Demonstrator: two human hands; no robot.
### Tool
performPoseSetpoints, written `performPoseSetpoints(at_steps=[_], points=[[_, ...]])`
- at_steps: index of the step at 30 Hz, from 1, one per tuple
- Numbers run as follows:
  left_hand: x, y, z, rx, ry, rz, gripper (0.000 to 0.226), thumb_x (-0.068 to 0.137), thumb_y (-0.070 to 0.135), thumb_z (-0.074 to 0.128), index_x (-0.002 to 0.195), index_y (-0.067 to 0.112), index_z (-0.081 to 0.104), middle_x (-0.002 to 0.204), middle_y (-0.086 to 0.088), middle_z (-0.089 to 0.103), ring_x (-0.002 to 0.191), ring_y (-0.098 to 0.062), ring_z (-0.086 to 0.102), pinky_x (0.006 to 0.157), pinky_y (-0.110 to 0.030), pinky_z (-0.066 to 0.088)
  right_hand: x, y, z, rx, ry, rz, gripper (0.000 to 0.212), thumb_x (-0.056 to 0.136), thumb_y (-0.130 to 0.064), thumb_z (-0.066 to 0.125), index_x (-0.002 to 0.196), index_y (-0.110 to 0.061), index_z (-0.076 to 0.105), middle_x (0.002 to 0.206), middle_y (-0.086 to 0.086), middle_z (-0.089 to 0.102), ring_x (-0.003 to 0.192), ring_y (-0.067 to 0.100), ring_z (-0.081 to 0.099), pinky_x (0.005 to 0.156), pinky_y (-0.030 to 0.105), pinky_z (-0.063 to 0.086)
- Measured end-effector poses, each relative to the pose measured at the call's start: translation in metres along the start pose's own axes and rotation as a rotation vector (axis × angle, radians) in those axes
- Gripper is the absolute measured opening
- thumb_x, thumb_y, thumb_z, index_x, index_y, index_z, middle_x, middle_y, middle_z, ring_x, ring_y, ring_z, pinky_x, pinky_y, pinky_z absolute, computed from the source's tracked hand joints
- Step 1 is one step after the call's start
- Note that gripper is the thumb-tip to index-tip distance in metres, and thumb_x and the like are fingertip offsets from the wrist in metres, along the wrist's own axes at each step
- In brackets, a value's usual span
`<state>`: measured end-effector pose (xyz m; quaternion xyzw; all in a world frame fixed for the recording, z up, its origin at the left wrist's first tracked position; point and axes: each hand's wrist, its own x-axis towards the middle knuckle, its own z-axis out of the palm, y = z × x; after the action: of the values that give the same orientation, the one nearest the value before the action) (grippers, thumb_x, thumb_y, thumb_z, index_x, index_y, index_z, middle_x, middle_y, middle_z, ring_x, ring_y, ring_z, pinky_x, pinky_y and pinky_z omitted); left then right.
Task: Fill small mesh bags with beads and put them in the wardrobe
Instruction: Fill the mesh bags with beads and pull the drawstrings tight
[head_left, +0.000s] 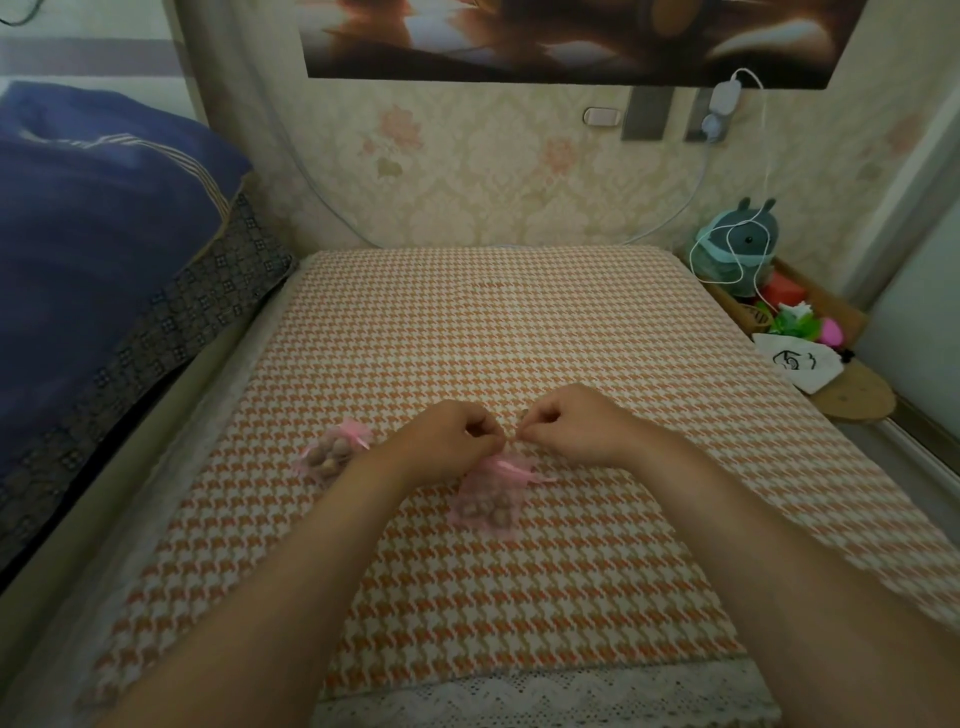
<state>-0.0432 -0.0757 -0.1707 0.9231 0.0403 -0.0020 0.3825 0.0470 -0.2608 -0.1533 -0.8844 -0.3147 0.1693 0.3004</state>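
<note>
A pink mesh bag (488, 493) holding several brown beads lies on the orange houndstooth cloth (519, 322) in front of me. Just above its gathered mouth, my left hand (452, 441) and my right hand (571, 423) each pinch an end of the bag's pink ribbon, fingertips nearly touching. A second pink mesh bag (335, 454), full of beads and tied shut with a ribbon, lies to the left, beside my left forearm.
A bed with a blue quilt (93, 234) borders the left side. At the right stand a wooden box (810, 306) with a plush toy (737, 244), colourful items and a white pouch (797, 364). A white charger cable (761, 171) hangs from the wall.
</note>
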Motion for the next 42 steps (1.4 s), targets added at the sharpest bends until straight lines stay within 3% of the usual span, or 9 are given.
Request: performPoseSetpoints(at_steps=[4,10,14,16,21,25,28,36,42], points=[[0.010,0.003,0.004,0.030,0.079,-0.024,0.009,0.096,0.033,0.059,0.101,0.032,0.066,0.099,0.012,0.066,0.087,-0.007,0.061,0.070,-0.024,0.047,0.003,0.008,-0.002,-0.105,0.227,0.037,0.018,0.091,-0.024,0.063,0.090,-0.040,0.071,0.095,-0.017,0.071,0.090,0.008,0.067,0.083,0.038,0.058],[0.034,0.006,0.022,0.100,0.103,-0.078,0.035,0.096,0.027,0.057,0.129,0.019,0.065,0.125,0.000,0.067,0.111,-0.017,0.062,0.092,-0.027,0.047,0.014,0.007,0.012,-0.340,0.260,-0.018,0.025,0.095,-0.027,0.063,0.118,-0.028,0.074,0.111,-0.005,0.074,0.100,0.018,0.068,0.082,0.036,0.057],[0.046,0.009,0.034,0.131,0.094,-0.095,0.031,0.092,0.024,0.054,0.118,0.023,0.072,0.112,-0.001,0.073,0.103,-0.020,0.065,0.085,-0.031,0.051,0.021,0.008,0.017,-0.436,0.264,-0.012,0.018,0.095,-0.035,0.061,0.091,-0.028,0.078,0.081,-0.006,0.070,0.078,0.022,0.068,0.058,0.029,0.049],[0.048,0.012,0.034,0.132,0.107,-0.105,0.031,0.091,0.022,0.055,0.116,0.025,0.073,0.111,-0.001,0.073,0.101,-0.020,0.065,0.080,-0.028,0.048,0.022,0.003,0.015,-0.430,0.260,0.014,0.018,0.093,-0.032,0.061,0.087,-0.029,0.078,0.075,-0.006,0.067,0.074,0.022,0.066,0.056,0.027,0.043],[0.052,0.008,0.034,0.063,0.143,-0.118,0.024,0.091,0.016,0.059,0.107,0.022,0.076,0.110,0.001,0.073,0.098,-0.015,0.065,0.080,-0.024,0.046,0.025,-0.001,0.018,-0.394,0.243,0.133,0.016,0.091,-0.032,0.063,0.093,-0.028,0.079,0.090,-0.004,0.073,0.083,0.023,0.068,0.077,0.039,0.058],[0.051,0.005,0.030,0.006,0.142,-0.081,0.016,0.092,0.021,0.063,0.102,0.021,0.076,0.101,0.003,0.072,0.095,-0.015,0.065,0.082,-0.030,0.051,0.024,0.003,0.018,-0.330,0.269,0.138,0.015,0.094,-0.037,0.065,0.101,-0.035,0.077,0.103,-0.009,0.073,0.094,0.022,0.068,0.085,0.044,0.057],[0.049,0.005,0.026,-0.089,0.181,-0.081,0.004,0.091,0.025,0.068,0.092,0.025,0.071,0.088,0.008,0.069,0.086,-0.014,0.065,0.071,-0.026,0.048,0.022,0.005,0.018,-0.165,0.295,0.103,0.016,0.092,-0.037,0.067,0.106,-0.036,0.075,0.105,-0.011,0.074,0.098,0.019,0.067,0.089,0.046,0.055],[0.031,0.015,0.011,-0.323,0.266,-0.105,0.011,0.088,0.026,0.073,0.077,0.025,0.069,0.081,-0.004,0.073,0.065,-0.011,0.063,0.053,-0.020,0.048,0.013,-0.003,0.018,0.182,0.365,-0.021,0.011,0.086,-0.031,0.079,0.096,-0.032,0.075,0.089,-0.015,0.072,0.084,0.000,0.067,0.077,0.027,0.056],[0.013,0.008,0.002,-0.157,0.103,-0.082,0.005,0.094,0.028,0.064,0.099,0.026,0.066,0.093,0.002,0.069,0.075,-0.014,0.064,0.067,-0.030,0.053,0.004,-0.004,0.020,0.291,0.263,0.058,0.017,0.086,-0.027,0.081,0.102,-0.024,0.077,0.086,-0.013,0.074,0.075,-0.007,0.066,0.054,0.002,0.043]])
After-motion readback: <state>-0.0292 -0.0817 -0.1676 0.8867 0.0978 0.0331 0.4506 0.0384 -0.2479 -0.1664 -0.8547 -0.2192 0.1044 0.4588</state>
